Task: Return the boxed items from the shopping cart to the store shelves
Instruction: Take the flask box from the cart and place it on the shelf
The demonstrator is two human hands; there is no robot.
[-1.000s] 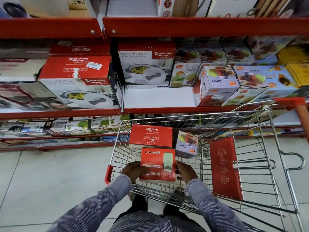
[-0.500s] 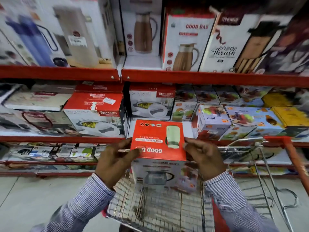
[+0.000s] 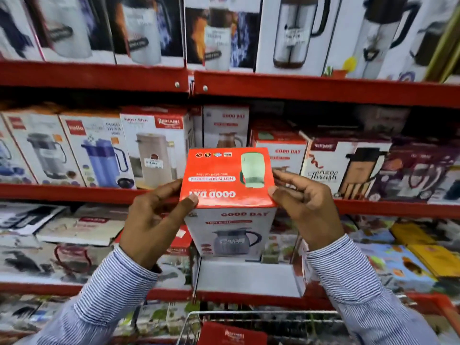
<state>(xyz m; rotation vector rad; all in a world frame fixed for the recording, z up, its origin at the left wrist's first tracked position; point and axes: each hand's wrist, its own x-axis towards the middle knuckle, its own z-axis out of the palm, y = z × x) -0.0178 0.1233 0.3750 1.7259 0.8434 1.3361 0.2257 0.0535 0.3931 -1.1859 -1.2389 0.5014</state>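
Observation:
I hold a Good Day jug box (image 3: pixel 227 195), red on top and white in front with a jug picture, upright at chest height before the shelves. My left hand (image 3: pixel 154 215) grips its left side, thumb on the red top. My right hand (image 3: pixel 303 207) grips its right side the same way. Behind it, on the middle shelf (image 3: pixel 74 192), stand two matching Good Day boxes (image 3: pixel 286 150). The wire shopping cart (image 3: pixel 249 317) shows at the bottom edge with a red Rishabh box (image 3: pixel 231 334) inside.
Upper shelf (image 3: pixel 323 89) carries tall flask boxes. Middle shelf holds jug and flask boxes left and a Thrush box (image 3: pixel 346 168) right. A lower shelf has a bare white patch (image 3: pixel 246 277) just below the held box, with casserole and juicer boxes around it.
I lifted the Good Day box out of the cart, up past the lower shelf to the level of the middle shelf. My view tilted upward, so the cart dropped to the frame's bottom.

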